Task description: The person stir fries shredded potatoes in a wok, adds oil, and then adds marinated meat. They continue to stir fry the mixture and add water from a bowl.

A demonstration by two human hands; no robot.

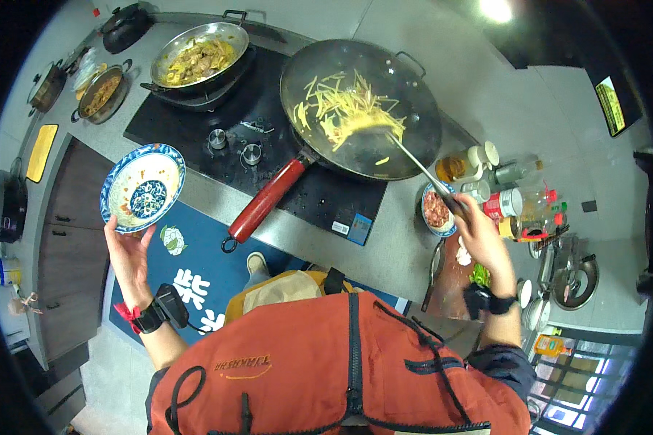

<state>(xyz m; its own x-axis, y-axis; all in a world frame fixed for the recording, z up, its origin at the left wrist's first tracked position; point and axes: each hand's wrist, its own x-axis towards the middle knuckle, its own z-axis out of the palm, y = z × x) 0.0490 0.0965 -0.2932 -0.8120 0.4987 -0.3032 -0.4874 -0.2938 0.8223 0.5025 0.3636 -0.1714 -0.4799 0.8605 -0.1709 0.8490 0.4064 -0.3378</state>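
My left hand (pixel 129 255) holds a blue-and-white patterned bowl (pixel 143 187) by its near rim, tilted so that its inside shows; bits of sauce or food cling to it. With my right hand (pixel 481 234) I grip the dark handle of a metal spatula (pixel 422 168). The spatula's head lies among pale yellow food strips (pixel 353 111) in a large wok (pixel 413 109) on the cooktop. The wok's red handle (pixel 266 201) points towards me, touched by neither hand.
A steel pan of cooked food (pixel 201 57) stands on the cooktop's left burner (pixel 209 98). Right of the cooktop are a bowl of raw meat (pixel 436 210), a chopping board (pixel 451 283) with a knife (pixel 434 269), bottles and jars (pixel 502 203). Lidded pots (pixel 125 27) stand far left.
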